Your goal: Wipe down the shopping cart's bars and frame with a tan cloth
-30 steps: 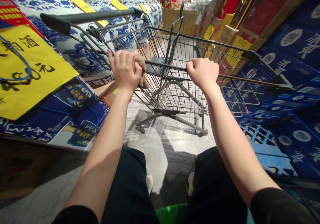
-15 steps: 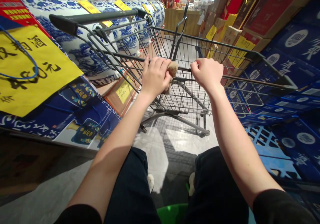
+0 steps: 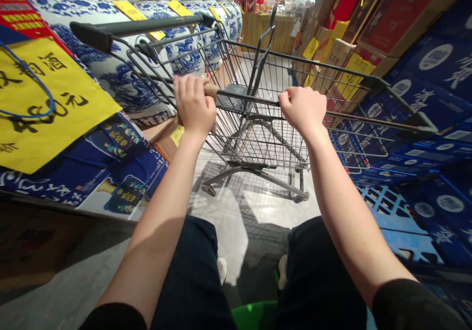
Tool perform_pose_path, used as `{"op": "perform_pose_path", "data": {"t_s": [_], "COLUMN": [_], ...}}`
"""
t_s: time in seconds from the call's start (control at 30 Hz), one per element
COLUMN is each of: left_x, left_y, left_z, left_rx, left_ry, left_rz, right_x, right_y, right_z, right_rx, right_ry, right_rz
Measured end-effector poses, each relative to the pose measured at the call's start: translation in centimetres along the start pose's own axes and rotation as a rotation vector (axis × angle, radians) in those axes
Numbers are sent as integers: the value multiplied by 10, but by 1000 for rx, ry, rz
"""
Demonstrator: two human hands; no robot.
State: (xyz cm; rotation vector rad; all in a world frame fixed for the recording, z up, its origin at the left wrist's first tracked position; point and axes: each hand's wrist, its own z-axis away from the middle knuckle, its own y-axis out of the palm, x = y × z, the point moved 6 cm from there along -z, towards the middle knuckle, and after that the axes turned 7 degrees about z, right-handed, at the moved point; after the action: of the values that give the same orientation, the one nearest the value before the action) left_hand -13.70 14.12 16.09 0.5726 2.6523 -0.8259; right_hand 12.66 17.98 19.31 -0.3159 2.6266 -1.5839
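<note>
My L hand [image 3: 193, 106] clamps the cloth [image 3: 211, 90] on the rail [image 3: 250, 99], R hand [image 3: 303, 107] fisted tight round it; if cloth slips, the cart [image 3: 273, 143] prob. knocks the jars [image 3: 92, 69] beside it.

Big blue-and-white jars [image 3: 62, 8] stand in a row on the left, with yellow price tags [image 3: 127, 9] on them. A yellow sign [image 3: 44, 104] with black writing lies over blue printed boxes [image 3: 121, 172]. Stacked blue cartons [image 3: 435, 74] line the right side, with cardboard boxes [image 3: 332, 49] beyond. A blue pallet [image 3: 391, 217] rests on the shiny tiled floor [image 3: 236, 222].
</note>
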Motion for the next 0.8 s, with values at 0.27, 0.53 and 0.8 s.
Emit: {"op": "perform_pose_path", "data": {"t_s": [0.27,0.53,0.8], "left_x": [-73,-29,-25], "left_y": [33,8,9], "left_z": [17,3,5], "left_rx": [211,227,190], "left_ry": [175,158,111], "left_rz": [1,0,-32], "right_x": [-2,-6,0], "right_y": [0,-1,0], "right_z": [0,0,0], "right_rx": [49,45,38], "right_ry": [20,17,8], "right_rz": [21,15,26]}}
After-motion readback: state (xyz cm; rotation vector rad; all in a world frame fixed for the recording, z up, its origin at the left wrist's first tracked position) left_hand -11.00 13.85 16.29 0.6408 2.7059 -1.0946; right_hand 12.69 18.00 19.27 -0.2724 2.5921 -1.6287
